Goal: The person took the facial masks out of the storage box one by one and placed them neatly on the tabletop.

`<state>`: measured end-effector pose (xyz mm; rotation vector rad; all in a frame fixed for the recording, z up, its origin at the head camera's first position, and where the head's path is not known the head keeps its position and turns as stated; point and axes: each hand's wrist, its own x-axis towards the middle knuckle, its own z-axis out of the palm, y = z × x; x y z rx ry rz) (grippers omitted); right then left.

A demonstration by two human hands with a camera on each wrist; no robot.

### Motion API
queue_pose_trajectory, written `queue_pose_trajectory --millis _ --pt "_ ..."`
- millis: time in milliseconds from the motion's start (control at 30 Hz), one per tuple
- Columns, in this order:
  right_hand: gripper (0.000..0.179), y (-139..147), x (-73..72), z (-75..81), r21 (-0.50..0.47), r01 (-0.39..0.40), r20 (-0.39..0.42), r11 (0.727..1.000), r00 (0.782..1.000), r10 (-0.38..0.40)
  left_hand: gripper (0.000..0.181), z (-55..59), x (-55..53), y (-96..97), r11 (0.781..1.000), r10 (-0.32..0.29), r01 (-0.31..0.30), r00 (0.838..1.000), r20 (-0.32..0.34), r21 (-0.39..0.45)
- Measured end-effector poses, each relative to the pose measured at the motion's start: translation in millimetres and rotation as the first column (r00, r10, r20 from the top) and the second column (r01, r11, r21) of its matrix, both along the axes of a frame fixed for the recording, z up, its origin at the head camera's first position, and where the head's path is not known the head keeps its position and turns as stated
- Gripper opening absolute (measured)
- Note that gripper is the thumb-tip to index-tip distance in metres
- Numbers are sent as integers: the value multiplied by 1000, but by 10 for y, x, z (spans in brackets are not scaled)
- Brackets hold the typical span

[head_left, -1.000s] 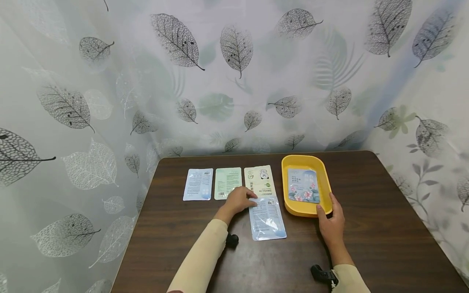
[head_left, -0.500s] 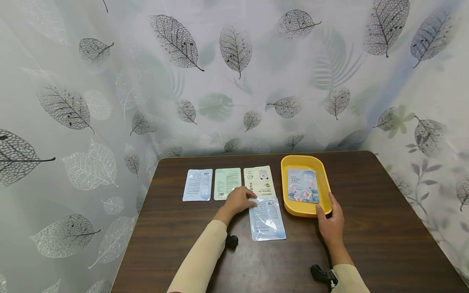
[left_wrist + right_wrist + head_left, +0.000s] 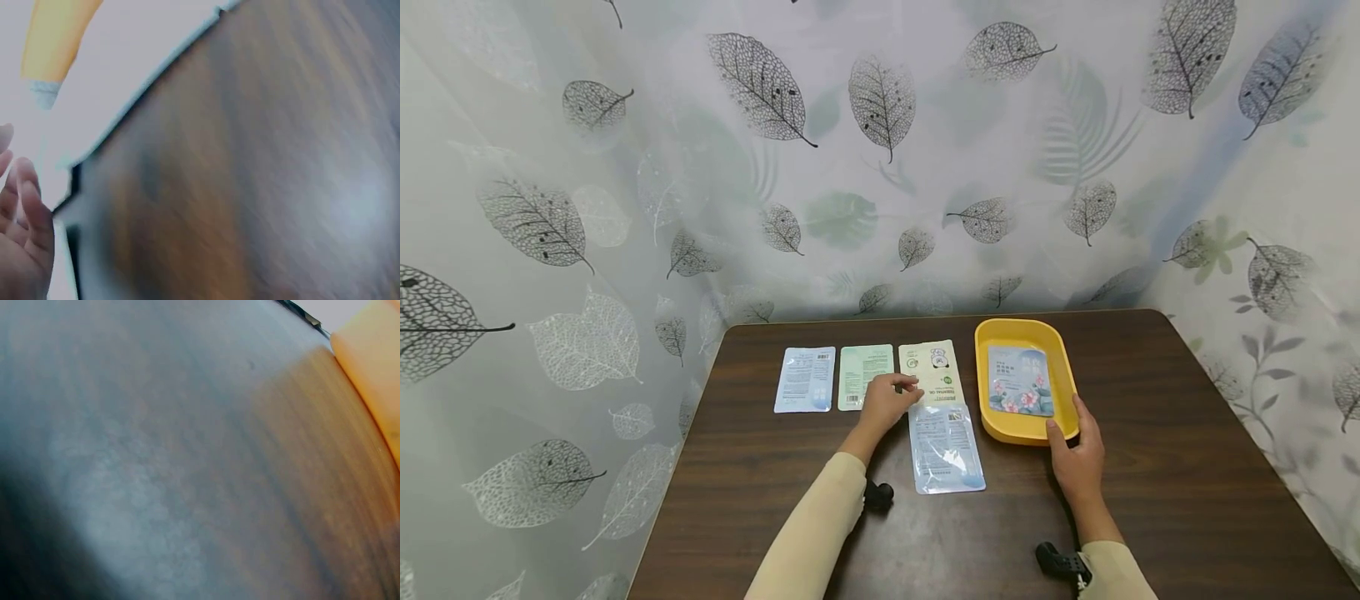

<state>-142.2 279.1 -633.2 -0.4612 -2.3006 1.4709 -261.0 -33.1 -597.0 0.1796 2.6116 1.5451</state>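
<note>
In the head view my left hand hovers just above the near end of a cream packet printed with a cartoon animal. Its fingers are loosely bent and hold nothing. A shiny light-blue packet lies directly in front of the cream one. On the right, my right hand grips the near right corner of a yellow tray, thumb at the front and fingers along the side. Inside that tray rests a blue packet with pink flowers. The left wrist view shows the left hand's curved fingers at its left edge.
Left of the cream packet lie a pale green packet and a blue-and-white packet, side by side. All are on a dark wooden table. A leaf-patterned curtain encloses its back and sides.
My left hand has let go of the shiny light-blue packet's top edge and lifted slightly off it. The right hand, tray and packets have stayed in place.
</note>
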Motion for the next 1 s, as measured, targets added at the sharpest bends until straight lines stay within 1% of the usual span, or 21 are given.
queue_pose_trajectory --millis 67,100,167,233,367,467,600,667,767,867,1000 --pt "69 0 1 -1 -2 2 -4 1000 1000 -2 30 41 -24 35 992 12 -16 999 30 127" --pt "69 0 2 -1 -3 3 -8 1000 1000 -3 34 64 -38 56 980 13 -23 999 51 195" --pt "69 1 1 -1 -5 3 -13 1000 1000 -3 41 117 -69 101 951 10 -35 996 84 307" --pt "69 1 3 -5 -1 5 -13 1000 1000 -5 46 182 -96 154 917 -3 -39 995 105 396" --pt "69 0 6 -18 1 4 -13 1000 1000 -4 52 325 -138 262 847 -32 -42 991 129 531" --pt "69 -2 6 -23 1 2 -14 1000 1000 -2 55 421 -167 351 783 -57 -37 990 131 621" --pt "69 -4 8 -18 9 5 -5 1000 1000 -5 58 536 -184 481 704 -102 -18 987 126 710" --pt "69 -8 10 -15 12 6 7 1000 1000 -6 60 600 -176 545 674 -128 -7 984 126 739" --pt "69 -14 12 -9 14 8 14 1000 1000 -8 62 681 -168 642 637 -160 6 979 124 771" --pt "69 -15 13 -2 16 5 13 1000 1000 -6 64 738 -158 735 616 -185 10 974 133 788" --pt "69 -16 15 9 16 2 17 1000 1000 -2 66 773 -162 864 598 -212 10 966 146 801"
